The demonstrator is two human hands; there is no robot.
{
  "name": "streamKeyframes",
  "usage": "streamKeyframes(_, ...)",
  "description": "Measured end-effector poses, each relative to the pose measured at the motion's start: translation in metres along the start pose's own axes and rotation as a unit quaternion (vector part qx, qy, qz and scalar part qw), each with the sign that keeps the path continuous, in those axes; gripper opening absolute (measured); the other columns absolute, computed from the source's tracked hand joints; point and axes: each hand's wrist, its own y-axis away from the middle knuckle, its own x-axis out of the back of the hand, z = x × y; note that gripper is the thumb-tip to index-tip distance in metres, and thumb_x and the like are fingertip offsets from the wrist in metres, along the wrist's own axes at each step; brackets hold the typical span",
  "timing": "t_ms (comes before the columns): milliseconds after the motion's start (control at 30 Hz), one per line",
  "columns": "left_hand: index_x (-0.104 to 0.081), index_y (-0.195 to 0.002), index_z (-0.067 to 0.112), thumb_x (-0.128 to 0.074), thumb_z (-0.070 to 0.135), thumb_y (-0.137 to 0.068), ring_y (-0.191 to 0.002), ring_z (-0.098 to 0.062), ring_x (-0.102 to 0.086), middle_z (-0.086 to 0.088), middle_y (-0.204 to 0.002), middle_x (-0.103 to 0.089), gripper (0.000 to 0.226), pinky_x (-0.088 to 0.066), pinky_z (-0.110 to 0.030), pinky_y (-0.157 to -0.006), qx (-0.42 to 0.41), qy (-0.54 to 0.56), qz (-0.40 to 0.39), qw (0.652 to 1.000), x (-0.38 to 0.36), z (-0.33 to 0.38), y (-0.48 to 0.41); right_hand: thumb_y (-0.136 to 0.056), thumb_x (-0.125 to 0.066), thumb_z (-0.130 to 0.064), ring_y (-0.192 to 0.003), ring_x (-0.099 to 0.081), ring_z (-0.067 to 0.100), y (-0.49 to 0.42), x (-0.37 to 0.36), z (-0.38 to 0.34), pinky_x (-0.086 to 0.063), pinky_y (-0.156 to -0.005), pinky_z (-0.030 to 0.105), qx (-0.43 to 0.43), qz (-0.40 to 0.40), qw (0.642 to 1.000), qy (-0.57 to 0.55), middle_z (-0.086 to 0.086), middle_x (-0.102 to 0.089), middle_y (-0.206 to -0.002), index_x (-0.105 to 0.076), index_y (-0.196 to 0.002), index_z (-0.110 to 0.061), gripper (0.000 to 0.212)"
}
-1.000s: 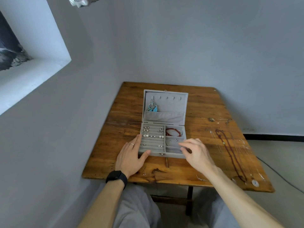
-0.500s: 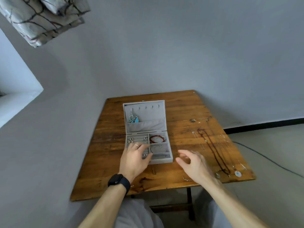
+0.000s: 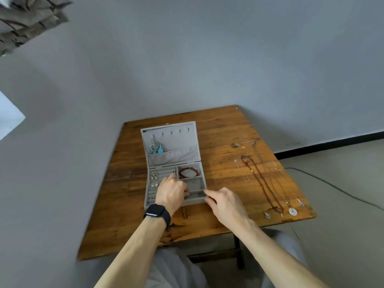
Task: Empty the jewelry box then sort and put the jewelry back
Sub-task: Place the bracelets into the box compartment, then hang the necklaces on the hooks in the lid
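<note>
A grey velvet jewelry box stands open on the wooden table. Blue drop earrings hang in its lid. A red bead bracelet lies in the back right compartment, and pearl earrings sit in the ring rows. My left hand, with a black watch on its wrist, reaches into the tray's middle with fingers curled down; what they touch is hidden. My right hand rests with fingers apart at the box's front right corner. Several necklaces lie stretched out on the table's right side.
A white disc pendant lies close to the table's front right edge. A grey wall runs along the table's left and back sides. A dark cable crosses the floor to the right. Patterned cloth hangs at the top left.
My left hand has moved from the table beside the box onto the tray's ring rows. My right hand has drawn back from the right compartment to the box's front corner. The view has shifted.
</note>
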Motion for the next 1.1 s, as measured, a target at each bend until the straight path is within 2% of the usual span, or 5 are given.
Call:
streamKeyframes(300, -0.075, -0.114, 0.029, -0.058, 0.039, -0.099, -0.109, -0.018, -0.052, -0.002, -0.107, -0.065, 0.025, -0.042, -0.029, -0.089, -0.005, 0.024, 0.014, 1.000, -0.001, -0.001, 0.004, -0.103, -0.052, -0.036, -0.101, -0.065, 0.017, 0.000, 0.001, -0.004, -0.051, -0.086, 0.021, -0.015, -0.013, 1.000, 0.012, 0.007, -0.064, -0.121, -0.054, -0.142, -0.025, 0.041)
streamKeyframes(600, -0.072, -0.117, 0.028, -0.055, 0.035, -0.101, -0.116, -0.018, -0.053, 0.000, -0.115, -0.067, 0.024, -0.043, -0.031, -0.097, 0.001, -0.021, 0.023, 1.000, -0.005, 0.006, 0.012, -0.103, -0.052, -0.035, -0.112, -0.064, 0.021, -0.003, 0.004, -0.011, -0.053, -0.092, 0.028, -0.029, -0.035, 0.998, 0.034, 0.008, -0.062, -0.128, -0.053, -0.144, -0.025, 0.042)
streamKeyframes(767, -0.070, -0.117, 0.025, -0.053, 0.029, -0.102, -0.098, -0.017, -0.067, 0.000, -0.107, -0.068, 0.022, -0.056, -0.032, -0.086, 0.035, -0.013, 0.003, 0.999, -0.007, 0.013, 0.015, -0.104, -0.051, -0.030, -0.114, -0.063, 0.021, -0.001, 0.003, -0.014, -0.053, -0.092, 0.028, -0.029, -0.032, 0.998, 0.049, 0.008, -0.060, -0.130, -0.050, -0.146, -0.025, 0.042)
streamKeyframes(967, -0.068, -0.118, 0.025, -0.056, 0.025, -0.101, -0.093, -0.014, -0.068, 0.001, -0.105, -0.069, 0.021, -0.058, -0.029, -0.081, 0.037, -0.027, -0.005, 0.999, -0.002, 0.018, 0.014, -0.103, -0.054, -0.023, -0.111, -0.064, 0.023, -0.002, 0.006, -0.013, -0.057, -0.090, 0.034, -0.014, -0.038, 0.996, 0.074, 0.010, -0.063, -0.124, -0.054, -0.141, -0.020, 0.039)
streamKeyframes(1100, -0.071, -0.114, 0.028, -0.053, 0.024, -0.100, -0.092, -0.021, -0.069, 0.000, -0.101, -0.070, 0.023, -0.057, -0.034, -0.078, 0.033, -0.064, -0.028, 0.997, 0.010, 0.019, 0.011, -0.100, -0.057, -0.035, -0.117, -0.058, 0.025, 0.007, 0.016, -0.006, -0.052, -0.097, 0.040, 0.014, -0.034, 0.997, 0.073, 0.006, -0.065, -0.128, -0.054, -0.142, -0.021, 0.044)
